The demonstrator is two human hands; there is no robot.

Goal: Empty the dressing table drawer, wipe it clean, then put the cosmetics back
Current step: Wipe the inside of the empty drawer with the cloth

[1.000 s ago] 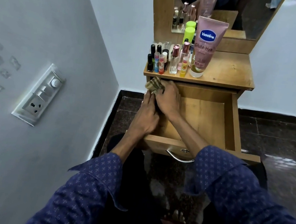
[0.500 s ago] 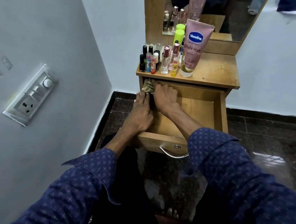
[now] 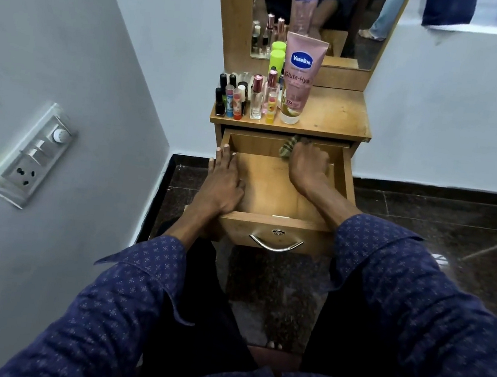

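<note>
Fingers of the left hand [image 3: 221,185] lie straight and close together along the drawer's [image 3: 275,188] left wall, tips pointing to its back corner and palm over the rim, holding nothing. Just right of those fingers the bare wooden floor of the drawer shows, and nearer the person than the palm is the drawer front with its metal handle [image 3: 275,244].

Past the left fingertips, up on the tabletop [image 3: 333,114], the cosmetics stand in a tight cluster: dark nail polish bottles [image 3: 219,102] at the left edge, small coloured tubes [image 3: 234,104] beside them, two clear perfume bottles [image 3: 256,100] with pink caps, a lime-capped container [image 3: 277,57] behind, and a tall pink Vaseline tube [image 3: 299,78] standing on its cap at the cluster's right side. Behind them rises the mirror [image 3: 358,19].

Fingers of the right hand [image 3: 307,164] are curled over a striped cloth [image 3: 288,149], pressing it into the far part of the drawer against the back wall; a fold of cloth sticks out to the left of the knuckles, while the fingertips themselves are hidden. The drawer's right wall runs just right of that hand. Well left of both hands, a switch plate [image 3: 31,156] sits on the wall.
</note>
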